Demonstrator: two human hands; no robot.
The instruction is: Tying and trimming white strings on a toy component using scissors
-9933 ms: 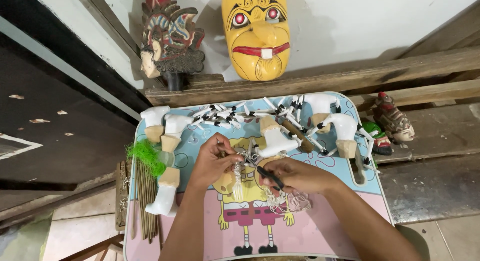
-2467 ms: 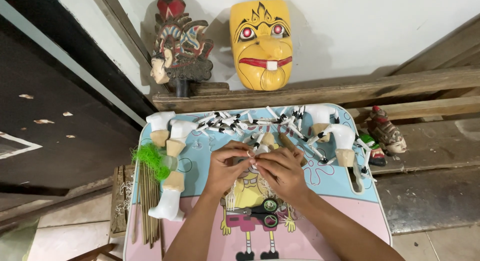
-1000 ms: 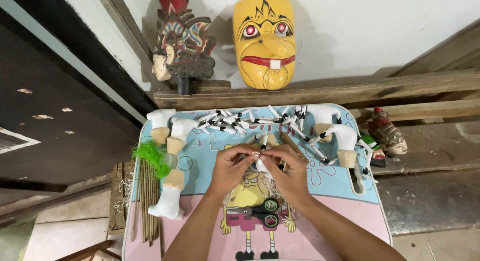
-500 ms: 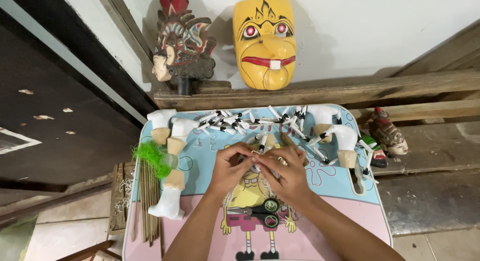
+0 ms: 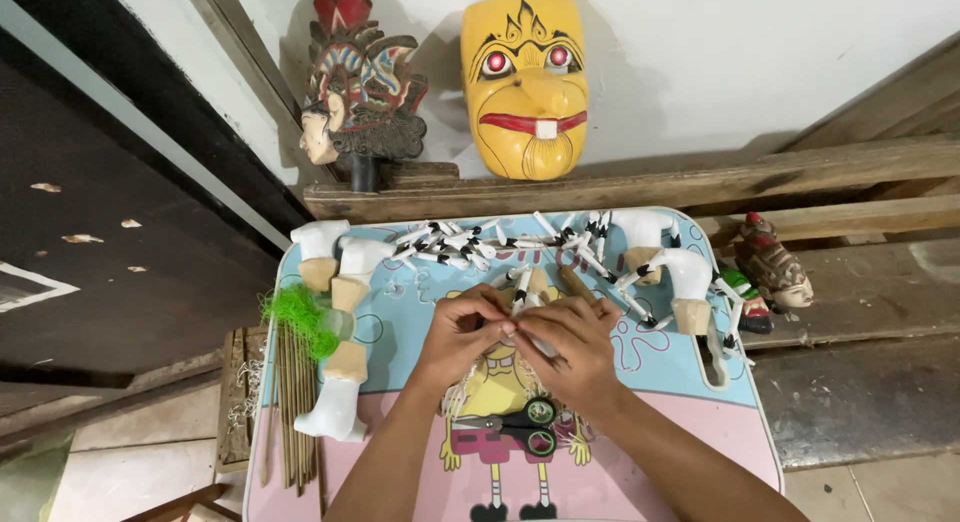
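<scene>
Pink-and-blue surface (image 5: 700, 422) lies bare toward its near right edge. Both hands meet mid-surface, left hand (image 5: 462, 334) and right hand (image 5: 572, 344) each in a pinching grip on a small white puppet piece (image 5: 520, 304), above black scissors (image 5: 520, 428).

Two bare forearms enter from the bottom edge, ending in the left hand (image 5: 462, 334) and the right hand (image 5: 577, 349). No sleeves show on either arm as far as the frame reaches. Wrists and fingers appear free of rings, watch or gloves, though the fingertips are too small to check closely.
</scene>
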